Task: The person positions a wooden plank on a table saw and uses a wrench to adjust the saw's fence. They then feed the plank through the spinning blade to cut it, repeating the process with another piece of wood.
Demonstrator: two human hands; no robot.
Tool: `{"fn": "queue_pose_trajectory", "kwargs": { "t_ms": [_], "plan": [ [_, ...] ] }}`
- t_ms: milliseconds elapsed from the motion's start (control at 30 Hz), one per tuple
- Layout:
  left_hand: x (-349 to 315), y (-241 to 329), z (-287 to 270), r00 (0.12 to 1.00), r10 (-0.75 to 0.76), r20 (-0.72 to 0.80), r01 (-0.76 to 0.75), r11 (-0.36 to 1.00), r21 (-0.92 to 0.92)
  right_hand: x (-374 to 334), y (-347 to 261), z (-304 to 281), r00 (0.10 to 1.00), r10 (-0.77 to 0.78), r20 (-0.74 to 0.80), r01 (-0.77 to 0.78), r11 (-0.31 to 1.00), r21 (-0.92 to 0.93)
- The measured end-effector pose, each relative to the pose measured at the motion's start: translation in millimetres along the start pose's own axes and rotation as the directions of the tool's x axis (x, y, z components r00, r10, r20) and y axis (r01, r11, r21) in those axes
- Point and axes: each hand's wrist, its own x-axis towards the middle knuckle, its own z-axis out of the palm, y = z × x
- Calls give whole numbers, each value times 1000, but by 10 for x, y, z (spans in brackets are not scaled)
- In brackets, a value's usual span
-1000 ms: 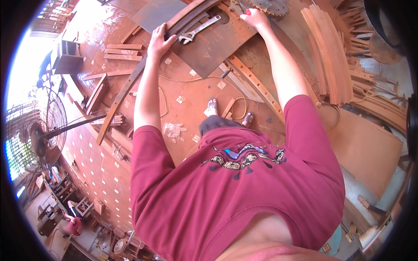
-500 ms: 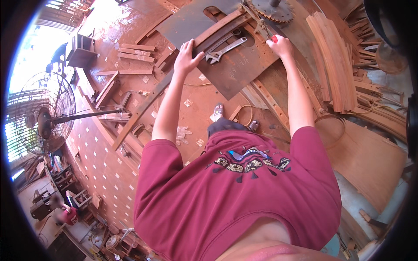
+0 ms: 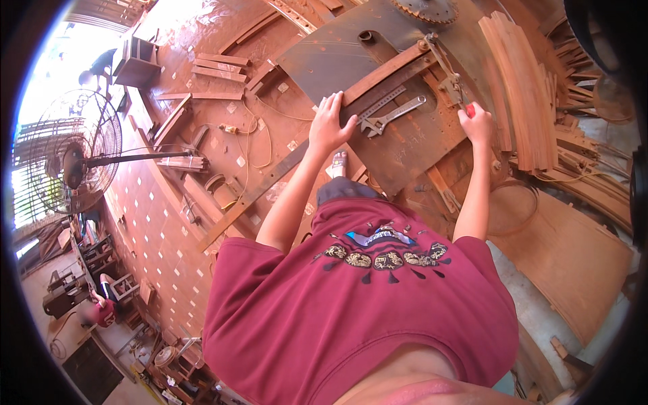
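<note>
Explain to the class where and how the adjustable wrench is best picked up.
Likely by the middle of its slim, straight handle, coming from the person's near side: the wrench lies flat on the metal plate, and a wooden bar runs along its far side.

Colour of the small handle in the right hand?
Red. The small red handle shows best in head view.

Slanting wooden strip, red handle
</note>
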Motion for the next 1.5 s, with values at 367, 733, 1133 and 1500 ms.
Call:
{"fn": "queue_pose_trajectory", "kwargs": {
  "t_ms": [367, 733, 1133, 1500],
  "plan": [
    [-261, 299, 50, 994, -87, 60, 89, 995, -38, -237, 198, -108, 999, 45, -1, -45, 997, -68],
    [-113, 196, -44, 996, -34, 87, 45, 991, -123, -81, -414, -141, 919, 368, -143, -395, 868, -302],
    [-1, 131, -85, 997, -27, 68, 34, 993, -113, -50, -411, -23, 905, 399, -147, -425, 843, -330],
    [1154, -1098, -529, 999, 45, -23, -45, 999, -6, 979, -1548, 626, 962, 185, -200, -248, 900, -358]
  ]
}}
